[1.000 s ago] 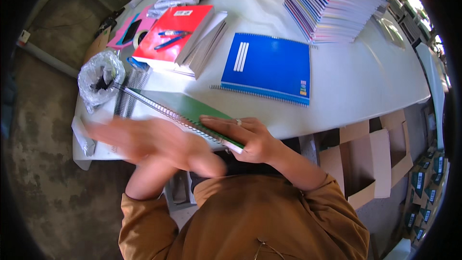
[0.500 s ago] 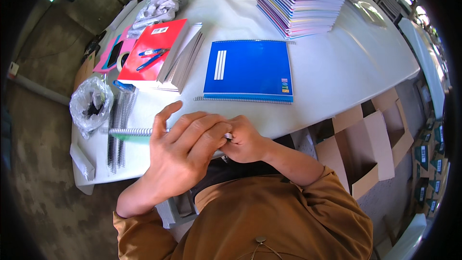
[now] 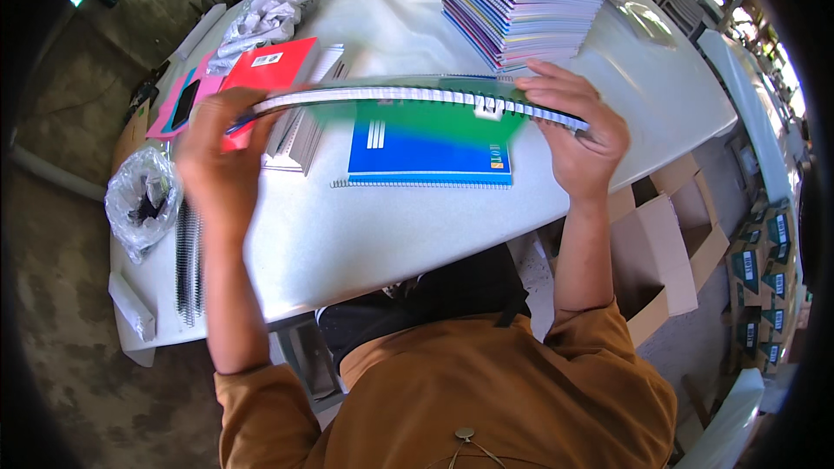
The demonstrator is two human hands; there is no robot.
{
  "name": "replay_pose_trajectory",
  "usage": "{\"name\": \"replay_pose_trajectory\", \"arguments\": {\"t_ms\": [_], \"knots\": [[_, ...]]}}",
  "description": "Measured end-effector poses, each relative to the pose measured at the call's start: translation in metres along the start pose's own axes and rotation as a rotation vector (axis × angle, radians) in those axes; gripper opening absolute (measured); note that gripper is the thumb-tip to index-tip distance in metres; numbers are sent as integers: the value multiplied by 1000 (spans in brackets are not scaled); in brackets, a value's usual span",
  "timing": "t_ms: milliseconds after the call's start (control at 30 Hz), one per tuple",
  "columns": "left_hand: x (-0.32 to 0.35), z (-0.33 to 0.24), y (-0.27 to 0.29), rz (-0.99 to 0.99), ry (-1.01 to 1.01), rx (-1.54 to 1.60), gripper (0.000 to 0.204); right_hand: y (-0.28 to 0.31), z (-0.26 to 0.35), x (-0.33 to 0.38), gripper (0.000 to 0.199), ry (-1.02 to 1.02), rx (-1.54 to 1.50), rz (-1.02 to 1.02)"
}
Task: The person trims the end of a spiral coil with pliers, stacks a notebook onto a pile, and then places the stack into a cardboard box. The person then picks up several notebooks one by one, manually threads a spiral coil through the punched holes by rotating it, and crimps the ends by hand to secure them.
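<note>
Fingers on the left hand (image 3: 217, 152) are curled around one end of a spiral notebook (image 3: 391, 95), pretty blurry so I can't make out each one, but they're definitely gripping it. The right hand (image 3: 578, 126) has the other end pinched, thumb underneath and fingers bent over the top, only a narrow gap between them, filled by the notebook's end. So the thing's up in the air above the table (image 3: 417, 226), coiled edge toward the wearer, running in a shallow arc from hand to hand (might just be the lens bending it). You get thin dark wire loops along a whitish strip of page edges, and the green cover (image 3: 473, 126) behind it is smeary and looks kinda see-through. Right below it there's a flat, glossy blue notebook (image 3: 426, 165) with white bars on the front and wire coils at the edge. The table has a smooth, pale covering with soft wrinkles. Near the left hand there's a shiny red cover (image 3: 278, 56) on a thick block of paper, then a crinkly clear plastic bundle (image 3: 143, 204) shaped like a ring, just beside some loose springy coils (image 3: 188, 269). Farther back, a tall, squarish stack of notebooks (image 3: 539, 9) shows lots of thin coloured edges.
</note>
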State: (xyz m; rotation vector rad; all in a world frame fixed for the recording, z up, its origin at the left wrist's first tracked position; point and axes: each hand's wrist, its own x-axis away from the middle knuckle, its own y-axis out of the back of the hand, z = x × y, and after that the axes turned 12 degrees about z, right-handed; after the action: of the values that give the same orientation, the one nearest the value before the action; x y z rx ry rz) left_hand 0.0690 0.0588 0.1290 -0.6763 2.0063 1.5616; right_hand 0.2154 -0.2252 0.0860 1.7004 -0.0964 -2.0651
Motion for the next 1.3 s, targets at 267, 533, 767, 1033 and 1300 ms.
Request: {"name": "replay_pose_trajectory", "arguments": {"t_ms": [267,533,767,1033,1300], "knots": [[101,34,-131,370,277,266,33,-35,-13,134,22,-880,-36,400],[111,30,-125,398,219,32,34,-56,4,151,33,-948,346,160],[109,41,-124,424,324,135,31,-65,1,148,36,-912,424,-13],[56,68,-59,185,345,-407,32,-60,7,139,48,-894,607,29],[32,82,-42,531,625,-524,27,-59,7,145,30,-890,611,33]]}}
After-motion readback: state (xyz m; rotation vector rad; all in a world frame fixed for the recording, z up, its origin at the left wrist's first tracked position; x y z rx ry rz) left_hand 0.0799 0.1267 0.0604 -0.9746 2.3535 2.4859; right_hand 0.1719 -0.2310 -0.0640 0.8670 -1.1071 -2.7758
